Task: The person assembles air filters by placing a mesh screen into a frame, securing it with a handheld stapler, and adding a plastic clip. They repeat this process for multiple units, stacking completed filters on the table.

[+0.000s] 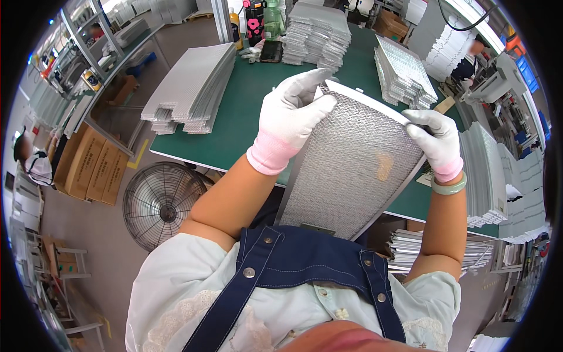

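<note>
A rectangular metal mesh filter panel with a thin metal frame is tilted up in front of me, its lower end against my apron. Gloved in white with a pink cuff, my left hand pinches its upper left corner. My right hand, in the same kind of glove, grips the upper right corner with thumb and fingers. A white strip of frame runs along the top edge between both hands. A tan patch shows on the mesh. Fingers behind the panel are partly hidden.
The green table bears stacks of mesh sheets at left, back and right. A phone and bottles stand at the back. Frame pieces stack at the right edge. A floor fan is at lower left.
</note>
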